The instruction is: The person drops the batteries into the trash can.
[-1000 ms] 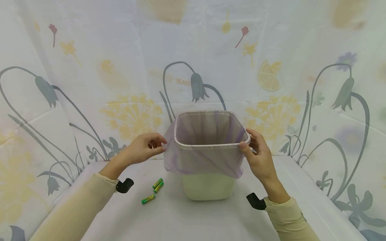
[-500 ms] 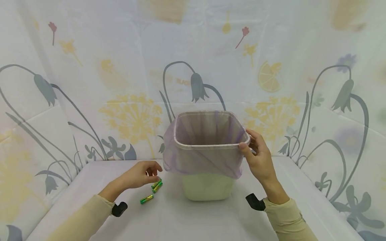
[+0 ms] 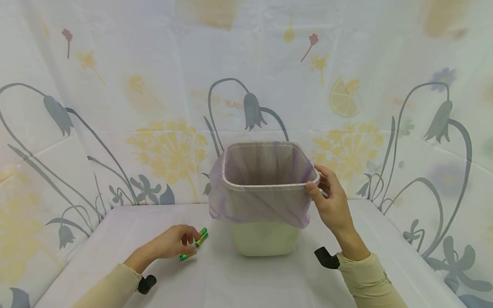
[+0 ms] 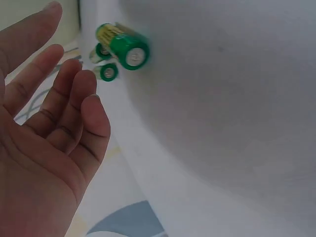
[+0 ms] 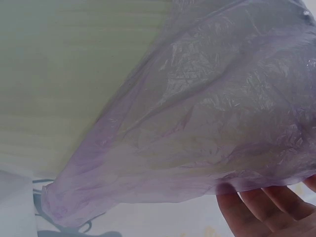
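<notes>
A pale trash bin (image 3: 265, 240) stands upright, lined with a thin purple trash bag (image 3: 265, 206) folded down outside over its upper part. My right hand (image 3: 332, 201) holds the bin's right rim corner, thumb at the front and fingers along the side. In the right wrist view, its fingertips press on the bag (image 5: 197, 123). My left hand (image 3: 172, 243) hovers over the green batteries with fingers bent and thumb apart. One battery (image 3: 184, 257) lies partly behind the thumb; two others, including this battery (image 3: 202, 239), lie together beyond the fingertips. The left palm holds nothing in the left wrist view.
A white cloth covers the table (image 3: 239, 282). Behind it hangs a flower-printed curtain (image 3: 173, 98), which also closes off both sides. The bin stands right of the batteries, near the table's middle. Black wrist cameras show at both cuffs.
My left hand has moved down from beside the bag's left side to the batteries. My right hand and the bin have stayed where they were.
</notes>
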Demonstrator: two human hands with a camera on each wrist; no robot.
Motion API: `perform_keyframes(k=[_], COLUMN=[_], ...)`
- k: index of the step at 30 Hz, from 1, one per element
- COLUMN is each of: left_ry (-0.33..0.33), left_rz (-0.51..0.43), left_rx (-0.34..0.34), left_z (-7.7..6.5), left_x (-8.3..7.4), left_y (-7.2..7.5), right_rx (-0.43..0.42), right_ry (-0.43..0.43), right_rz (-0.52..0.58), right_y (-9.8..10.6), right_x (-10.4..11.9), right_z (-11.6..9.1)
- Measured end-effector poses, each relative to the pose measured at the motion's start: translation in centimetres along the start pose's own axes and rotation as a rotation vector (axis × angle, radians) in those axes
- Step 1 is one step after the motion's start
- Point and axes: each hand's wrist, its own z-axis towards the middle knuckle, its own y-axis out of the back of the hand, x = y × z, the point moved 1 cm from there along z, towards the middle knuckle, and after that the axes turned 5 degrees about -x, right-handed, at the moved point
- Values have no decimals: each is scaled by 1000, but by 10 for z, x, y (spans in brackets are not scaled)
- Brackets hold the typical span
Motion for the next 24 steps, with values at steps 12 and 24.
perform_keyframes(k=[12,24], left_ry=[38,49], left_rz=[-17,24], left_rx=[42,55], left_z=[-6,-7], left_x=[11,16], left_y=[-9,-13], right_rx=[-4,-2], right_ry=[5,8], right_rz=[2,7], right_y=[0,0], right_x=[0,0], right_z=[0,0])
